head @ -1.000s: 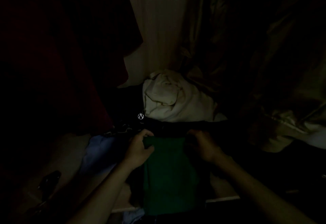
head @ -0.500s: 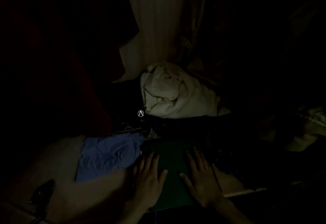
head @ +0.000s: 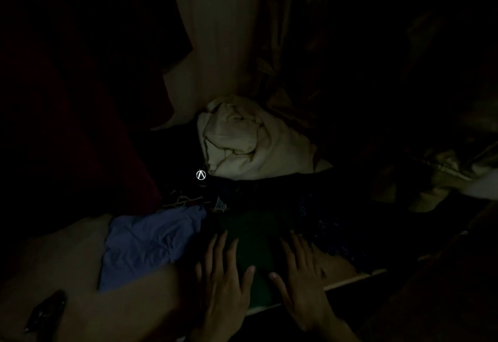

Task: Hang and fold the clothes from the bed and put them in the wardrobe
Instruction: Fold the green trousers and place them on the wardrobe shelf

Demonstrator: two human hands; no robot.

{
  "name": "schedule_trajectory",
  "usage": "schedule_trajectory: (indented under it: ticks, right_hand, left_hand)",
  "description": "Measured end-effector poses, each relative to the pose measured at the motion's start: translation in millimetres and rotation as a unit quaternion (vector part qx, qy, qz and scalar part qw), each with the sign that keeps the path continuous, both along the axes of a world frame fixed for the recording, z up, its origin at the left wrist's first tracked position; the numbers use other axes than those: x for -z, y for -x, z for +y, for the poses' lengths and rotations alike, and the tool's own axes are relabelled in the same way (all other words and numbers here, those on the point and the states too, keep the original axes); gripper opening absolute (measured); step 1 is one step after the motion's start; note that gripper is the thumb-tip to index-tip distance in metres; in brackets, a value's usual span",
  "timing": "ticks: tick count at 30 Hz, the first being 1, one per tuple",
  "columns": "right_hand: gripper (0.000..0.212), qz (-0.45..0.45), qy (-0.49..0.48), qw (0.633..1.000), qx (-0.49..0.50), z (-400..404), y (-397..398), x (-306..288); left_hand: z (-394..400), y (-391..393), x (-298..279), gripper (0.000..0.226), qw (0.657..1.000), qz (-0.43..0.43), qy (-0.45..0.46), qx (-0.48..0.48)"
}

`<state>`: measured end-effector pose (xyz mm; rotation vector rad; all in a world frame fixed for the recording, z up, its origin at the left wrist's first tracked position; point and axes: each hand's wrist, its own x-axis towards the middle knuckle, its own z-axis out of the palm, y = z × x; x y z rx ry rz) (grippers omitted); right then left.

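The scene is very dark. A folded green garment [head: 256,250] lies flat on the wardrobe shelf [head: 342,269] in front of me. My left hand [head: 223,279] presses on its left part with straight, spread fingers. On its right part rests my right hand [head: 301,274], also flat with fingers spread. A crumpled blue garment [head: 145,244] lies just left of the green one. Behind them sits a bundled cream cloth [head: 242,142] on top of dark clothes [head: 269,190].
Pale and brownish garments [head: 221,31] hang at the back. A dark red cloth [head: 67,126] hangs at the left. A small dark shiny object [head: 45,312] lies at the shelf's near left. Light fabric [head: 458,174] shows at the right edge.
One second ago both hands gripped the green garment's far edge. They then laid it down and now press flat on it; since half a second ago little has moved.
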<state>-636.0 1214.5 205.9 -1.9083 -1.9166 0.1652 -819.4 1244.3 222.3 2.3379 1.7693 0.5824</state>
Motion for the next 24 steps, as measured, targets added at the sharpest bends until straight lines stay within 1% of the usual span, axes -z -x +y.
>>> schedule_trajectory:
  ticks: [3,5,9,13,16,19,21,24]
  right_hand:
    - [0.080,-0.046,0.040,0.998,0.013,-4,3,7]
    - [0.078,-0.030,0.035,0.999,0.023,-5,0,4]
    - [0.068,0.037,0.013,0.998,0.056,-30,-5,-9]
    - [0.062,0.042,0.025,0.994,0.093,-70,-10,-25]
    - [0.066,0.028,0.046,0.994,0.094,-98,-12,-38]
    - [0.071,0.056,0.031,0.993,0.097,-124,-18,-50]
    - [0.071,0.065,0.009,0.992,0.104,-139,-26,-55]
    - [0.066,0.074,-0.019,0.991,0.106,-166,-42,-59]
  left_hand:
    - [-1,-3,11,0.074,0.999,0.029,0.020,0.011]
    - [3,-3,15,0.076,1.000,0.014,0.007,0.009]
    - [4,1,17,0.067,0.999,-0.037,-0.013,0.018]
    - [-15,1,15,0.063,0.993,-0.115,-0.040,-0.002]
    - [-35,-5,3,0.060,0.986,-0.160,-0.043,0.025]
    - [-61,-20,-11,0.055,0.968,-0.237,-0.033,0.077]
    - [-76,-31,-21,0.054,0.964,-0.245,-0.036,0.094]
    - [-97,-46,-34,0.053,0.964,-0.237,-0.057,0.109]
